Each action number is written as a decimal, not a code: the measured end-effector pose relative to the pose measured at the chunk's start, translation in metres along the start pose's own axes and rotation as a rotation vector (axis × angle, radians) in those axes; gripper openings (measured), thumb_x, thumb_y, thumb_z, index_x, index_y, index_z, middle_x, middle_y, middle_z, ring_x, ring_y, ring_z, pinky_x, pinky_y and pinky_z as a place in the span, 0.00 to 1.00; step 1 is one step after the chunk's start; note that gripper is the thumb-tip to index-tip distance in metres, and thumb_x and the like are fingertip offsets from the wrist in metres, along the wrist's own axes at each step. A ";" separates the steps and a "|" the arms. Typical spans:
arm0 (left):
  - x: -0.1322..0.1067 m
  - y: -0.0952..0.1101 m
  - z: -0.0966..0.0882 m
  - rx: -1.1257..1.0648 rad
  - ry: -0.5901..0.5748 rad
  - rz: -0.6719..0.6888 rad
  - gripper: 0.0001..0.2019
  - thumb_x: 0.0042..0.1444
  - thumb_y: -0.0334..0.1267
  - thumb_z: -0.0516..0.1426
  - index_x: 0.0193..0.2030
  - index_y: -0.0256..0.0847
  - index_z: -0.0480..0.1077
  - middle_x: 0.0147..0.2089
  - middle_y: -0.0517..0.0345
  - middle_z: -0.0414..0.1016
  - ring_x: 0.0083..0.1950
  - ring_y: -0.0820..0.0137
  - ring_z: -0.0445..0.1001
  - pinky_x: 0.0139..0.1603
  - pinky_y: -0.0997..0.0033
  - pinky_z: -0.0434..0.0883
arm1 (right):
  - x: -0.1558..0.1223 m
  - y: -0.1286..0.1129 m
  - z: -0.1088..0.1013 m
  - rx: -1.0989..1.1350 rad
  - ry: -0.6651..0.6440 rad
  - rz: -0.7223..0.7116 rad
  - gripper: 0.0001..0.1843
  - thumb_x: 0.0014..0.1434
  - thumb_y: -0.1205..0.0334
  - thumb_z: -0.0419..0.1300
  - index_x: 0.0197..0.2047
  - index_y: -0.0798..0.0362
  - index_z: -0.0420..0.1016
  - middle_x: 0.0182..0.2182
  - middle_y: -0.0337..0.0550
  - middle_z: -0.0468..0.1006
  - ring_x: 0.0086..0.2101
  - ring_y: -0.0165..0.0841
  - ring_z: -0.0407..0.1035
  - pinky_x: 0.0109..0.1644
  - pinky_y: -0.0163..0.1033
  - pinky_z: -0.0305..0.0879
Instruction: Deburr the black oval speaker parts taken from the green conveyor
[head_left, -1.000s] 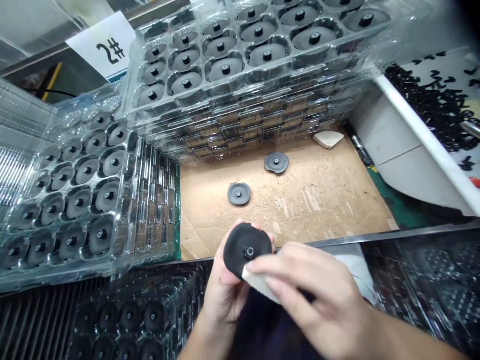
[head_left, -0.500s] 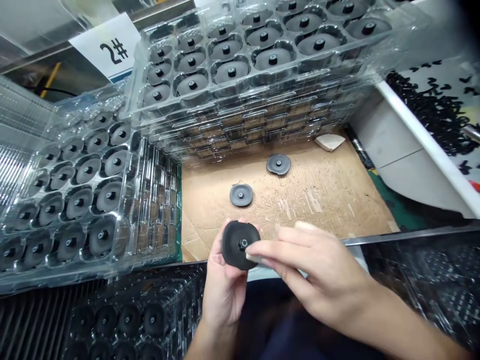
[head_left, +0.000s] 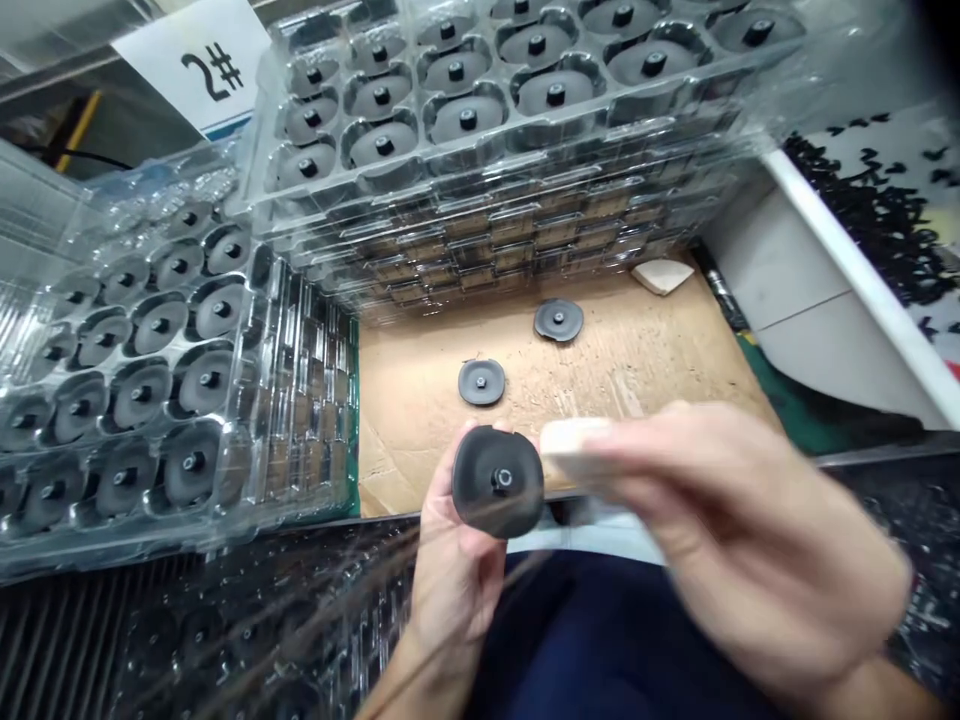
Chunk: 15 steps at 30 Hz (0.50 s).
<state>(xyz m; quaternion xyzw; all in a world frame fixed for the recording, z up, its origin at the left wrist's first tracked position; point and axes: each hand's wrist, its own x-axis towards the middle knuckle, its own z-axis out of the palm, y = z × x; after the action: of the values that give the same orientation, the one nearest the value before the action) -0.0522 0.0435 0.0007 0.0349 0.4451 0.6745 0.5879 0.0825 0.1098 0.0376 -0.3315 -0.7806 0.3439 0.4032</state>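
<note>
My left hand [head_left: 457, 570] is closed around the edge of a black rounded disc [head_left: 480, 500], whose small central post faces up. Just to the right, my right hand [head_left: 720, 520] is blurred by motion and pinches a small white pad [head_left: 574, 437]; its material is unclear. The pad is close to the disc's right edge, and whether they touch I cannot tell. Beyond my hands, two similar discs lie on the cardboard sheet [head_left: 405, 420]: a nearer disc [head_left: 481, 383] and a farther disc [head_left: 559, 320].
Stacked clear plastic trays [head_left: 480, 165] filled with discs stand at the back, and another tray stack [head_left: 247, 400] rises at the left. A whitish wedge [head_left: 663, 275] lies at the cardboard's far right. Small black parts [head_left: 877, 230] are heaped beyond a white-edged panel [head_left: 847, 240].
My right hand has moved right, away from the disc's post, bringing the white pad into clearer view. The disc in my left hand has shifted slightly right.
</note>
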 end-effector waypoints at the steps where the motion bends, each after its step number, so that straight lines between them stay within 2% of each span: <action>1: 0.000 0.000 0.000 0.004 0.004 -0.017 0.25 0.37 0.32 0.69 0.45 0.50 0.75 0.46 0.60 0.80 0.48 0.65 0.76 0.49 0.76 0.72 | 0.005 -0.001 0.004 0.030 -0.046 -0.100 0.13 0.61 0.72 0.55 0.48 0.53 0.73 0.39 0.42 0.79 0.36 0.30 0.71 0.39 0.37 0.66; 3: 0.003 0.002 -0.003 0.007 0.029 -0.029 0.24 0.38 0.34 0.69 0.46 0.48 0.74 0.45 0.60 0.80 0.49 0.63 0.76 0.49 0.75 0.72 | 0.009 0.006 0.013 0.121 -0.172 -0.156 0.12 0.61 0.72 0.54 0.44 0.55 0.75 0.32 0.41 0.79 0.32 0.29 0.71 0.36 0.36 0.66; 5: 0.007 0.008 -0.011 -0.007 0.068 -0.002 0.25 0.38 0.38 0.69 0.47 0.48 0.74 0.45 0.60 0.79 0.47 0.64 0.77 0.45 0.77 0.74 | 0.003 0.026 0.022 0.145 -0.255 -0.002 0.11 0.61 0.70 0.54 0.40 0.53 0.77 0.28 0.38 0.77 0.29 0.27 0.70 0.32 0.32 0.66; 7: 0.011 0.013 -0.021 -0.033 0.096 0.018 0.29 0.38 0.42 0.69 0.50 0.49 0.72 0.47 0.59 0.78 0.46 0.66 0.77 0.39 0.81 0.74 | -0.013 0.052 0.028 0.082 -0.276 0.170 0.10 0.62 0.67 0.55 0.40 0.52 0.78 0.28 0.38 0.77 0.29 0.27 0.71 0.33 0.32 0.67; 10: 0.013 0.015 -0.029 -0.060 0.107 0.012 0.34 0.37 0.43 0.69 0.55 0.49 0.68 0.49 0.56 0.77 0.47 0.65 0.77 0.38 0.81 0.74 | -0.040 0.086 0.031 -0.037 -0.251 0.276 0.11 0.62 0.65 0.54 0.41 0.52 0.78 0.31 0.43 0.79 0.32 0.32 0.73 0.35 0.36 0.68; 12: 0.014 0.012 -0.027 -0.060 0.091 -0.017 0.36 0.35 0.45 0.69 0.55 0.48 0.68 0.48 0.55 0.78 0.47 0.64 0.76 0.41 0.78 0.74 | -0.045 0.091 0.028 -0.049 -0.260 0.288 0.10 0.61 0.65 0.55 0.40 0.52 0.78 0.30 0.42 0.79 0.31 0.32 0.73 0.34 0.37 0.68; 15: 0.014 0.006 -0.018 -0.017 0.079 -0.049 0.32 0.33 0.47 0.69 0.49 0.43 0.73 0.43 0.54 0.79 0.46 0.64 0.77 0.43 0.75 0.75 | -0.026 0.067 0.020 -0.046 -0.196 0.294 0.11 0.62 0.64 0.54 0.45 0.52 0.76 0.35 0.42 0.79 0.34 0.31 0.72 0.37 0.36 0.68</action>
<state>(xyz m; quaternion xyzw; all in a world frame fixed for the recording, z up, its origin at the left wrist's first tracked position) -0.0708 0.0455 -0.0131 -0.0077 0.4630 0.6645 0.5865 0.0932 0.1202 -0.0357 -0.4161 -0.7669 0.4118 0.2628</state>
